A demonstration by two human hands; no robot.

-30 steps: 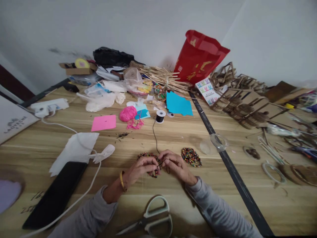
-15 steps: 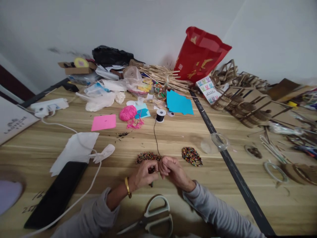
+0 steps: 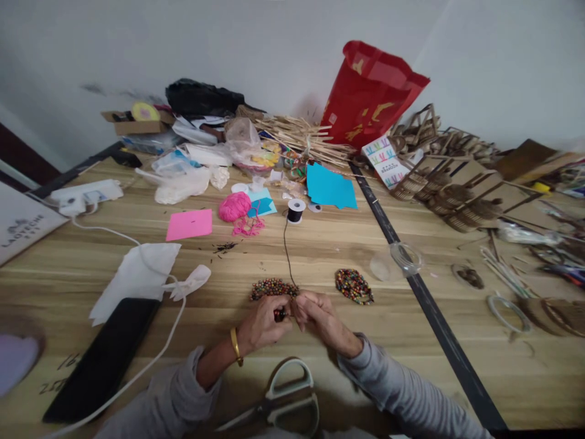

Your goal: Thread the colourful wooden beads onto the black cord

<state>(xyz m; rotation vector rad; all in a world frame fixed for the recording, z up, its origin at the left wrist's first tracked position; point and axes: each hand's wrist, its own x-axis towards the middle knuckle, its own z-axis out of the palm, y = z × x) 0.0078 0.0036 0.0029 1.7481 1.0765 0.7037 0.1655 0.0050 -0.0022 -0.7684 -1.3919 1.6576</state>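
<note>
My left hand (image 3: 265, 320), with a gold bangle at its wrist, is closed around dark beads (image 3: 280, 314). Close beside it, my right hand (image 3: 317, 311) pinches the thin black cord (image 3: 289, 259), which runs up to a white spool (image 3: 296, 211) wound with black. The fingertips of both hands nearly meet, so the exact grip is partly hidden. Just beyond my left hand lies a strand of multicoloured beads (image 3: 269, 286). A second heap of beads (image 3: 354, 286) rests to the right of my right hand. Scissors (image 3: 290, 396) with pale handles lie below my hands.
A black phone-like slab (image 3: 103, 360), white cable and paper (image 3: 137, 277) lie at left. Pink yarn (image 3: 234, 206), a pink card (image 3: 189, 225) and blue sheets (image 3: 329, 186) are farther back. A red bag (image 3: 372, 97) stands behind; small woven baskets (image 3: 457, 201) crowd the right.
My fingertips have drawn closer together, and my left fingers have shifted slightly around the beads. The cord still runs from the spool to my hands. The camera view has moved a little.
</note>
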